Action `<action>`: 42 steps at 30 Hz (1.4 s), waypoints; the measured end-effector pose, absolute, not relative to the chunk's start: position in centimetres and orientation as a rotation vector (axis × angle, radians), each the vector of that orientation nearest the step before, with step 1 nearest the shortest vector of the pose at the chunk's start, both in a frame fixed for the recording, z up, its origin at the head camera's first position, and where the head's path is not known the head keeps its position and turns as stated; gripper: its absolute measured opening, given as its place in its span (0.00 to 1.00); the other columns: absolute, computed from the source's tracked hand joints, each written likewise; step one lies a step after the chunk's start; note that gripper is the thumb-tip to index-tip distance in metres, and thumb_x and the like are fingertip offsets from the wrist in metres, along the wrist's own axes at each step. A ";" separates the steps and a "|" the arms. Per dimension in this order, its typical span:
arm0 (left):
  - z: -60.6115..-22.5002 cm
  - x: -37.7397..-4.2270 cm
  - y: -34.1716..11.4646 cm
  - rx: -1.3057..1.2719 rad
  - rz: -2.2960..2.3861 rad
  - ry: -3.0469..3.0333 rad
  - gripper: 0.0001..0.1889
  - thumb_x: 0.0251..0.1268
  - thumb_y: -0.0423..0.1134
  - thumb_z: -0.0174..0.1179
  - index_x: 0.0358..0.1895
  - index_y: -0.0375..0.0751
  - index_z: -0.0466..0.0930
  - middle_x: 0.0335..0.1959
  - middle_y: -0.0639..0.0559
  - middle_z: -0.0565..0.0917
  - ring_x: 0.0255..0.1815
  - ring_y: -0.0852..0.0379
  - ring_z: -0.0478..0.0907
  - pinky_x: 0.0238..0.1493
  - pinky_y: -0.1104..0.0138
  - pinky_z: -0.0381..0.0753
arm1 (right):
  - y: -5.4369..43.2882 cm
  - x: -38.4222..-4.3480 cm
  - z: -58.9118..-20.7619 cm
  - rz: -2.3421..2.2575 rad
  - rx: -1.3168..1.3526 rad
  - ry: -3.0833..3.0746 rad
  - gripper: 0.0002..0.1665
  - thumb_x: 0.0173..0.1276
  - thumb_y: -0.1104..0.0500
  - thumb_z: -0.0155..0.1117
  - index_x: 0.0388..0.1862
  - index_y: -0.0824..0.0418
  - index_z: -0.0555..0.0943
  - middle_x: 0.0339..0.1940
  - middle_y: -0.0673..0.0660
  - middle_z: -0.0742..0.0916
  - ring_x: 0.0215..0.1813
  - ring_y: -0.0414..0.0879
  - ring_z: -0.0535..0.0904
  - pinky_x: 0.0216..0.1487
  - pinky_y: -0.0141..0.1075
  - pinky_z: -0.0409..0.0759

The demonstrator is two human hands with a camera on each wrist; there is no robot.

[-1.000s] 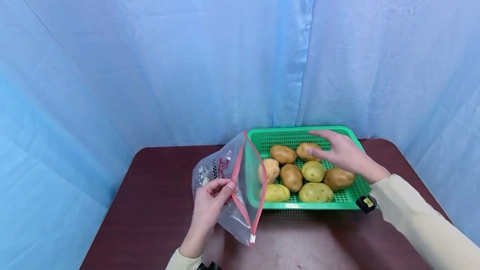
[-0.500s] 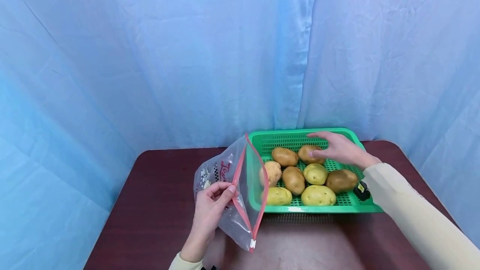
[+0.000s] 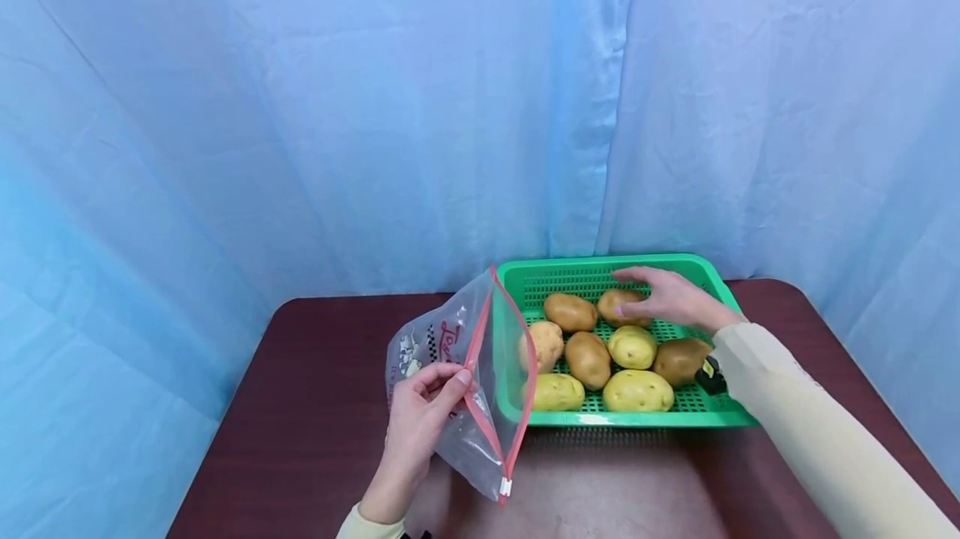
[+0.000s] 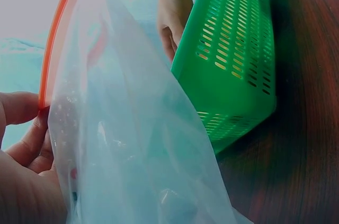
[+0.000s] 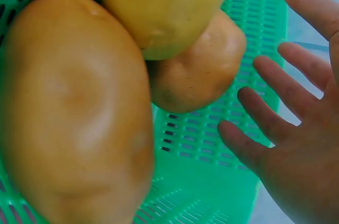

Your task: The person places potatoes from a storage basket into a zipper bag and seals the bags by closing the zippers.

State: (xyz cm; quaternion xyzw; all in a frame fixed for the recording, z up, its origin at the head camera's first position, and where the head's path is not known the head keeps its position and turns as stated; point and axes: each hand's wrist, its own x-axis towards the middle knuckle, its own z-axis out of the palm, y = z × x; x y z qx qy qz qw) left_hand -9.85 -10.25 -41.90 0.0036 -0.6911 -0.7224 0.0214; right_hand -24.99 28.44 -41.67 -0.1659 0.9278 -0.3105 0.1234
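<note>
My left hand pinches the red zip edge of a clear printed zip bag between thumb and fingers. The bag's mouth gapes toward the basket, and a white slider sits at its lower end. In the left wrist view the clear film fills the middle. My right hand is over the back right of the green basket, around a brown potato that it partly covers in the head view. Its fingers look spread, with nothing between them, in the right wrist view.
Several more potatoes lie in the basket, among them a yellow one at the front and a brown one under the right wrist. The dark wooden table extends left and forward. A blue curtain hangs behind.
My right hand and forearm have shifted slightly left, farther over the basket, near the brown potato at the back. My left hand keeps its pinch on the zip bag.
</note>
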 end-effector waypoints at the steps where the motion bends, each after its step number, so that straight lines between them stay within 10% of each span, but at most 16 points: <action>1: -41.9 -9.9 -10.2 0.012 -2.244 -2.137 0.11 0.69 0.33 0.68 0.44 0.25 0.85 0.33 0.44 0.89 0.31 0.62 0.83 0.37 0.70 0.84 | 28.5 -25.1 -41.8 -0.906 -0.481 2.703 0.45 0.72 0.43 0.70 0.79 0.62 0.66 0.76 0.68 0.72 0.72 0.67 0.70 0.65 0.64 0.72; 27: -42.5 -10.1 -10.2 0.083 -2.233 -2.158 0.10 0.69 0.34 0.68 0.43 0.27 0.85 0.32 0.43 0.88 0.30 0.61 0.83 0.35 0.70 0.84 | 28.3 -27.0 -45.1 -0.727 -0.604 2.810 0.32 0.69 0.52 0.74 0.67 0.65 0.79 0.62 0.69 0.79 0.58 0.64 0.77 0.53 0.60 0.77; 42: -42.5 -11.3 -8.9 0.038 -2.260 -2.127 0.10 0.68 0.33 0.69 0.43 0.25 0.85 0.32 0.42 0.89 0.29 0.62 0.84 0.35 0.69 0.86 | 30.5 -24.8 -39.4 -0.877 -0.459 2.893 0.37 0.71 0.42 0.71 0.71 0.60 0.74 0.61 0.65 0.81 0.54 0.58 0.80 0.46 0.51 0.80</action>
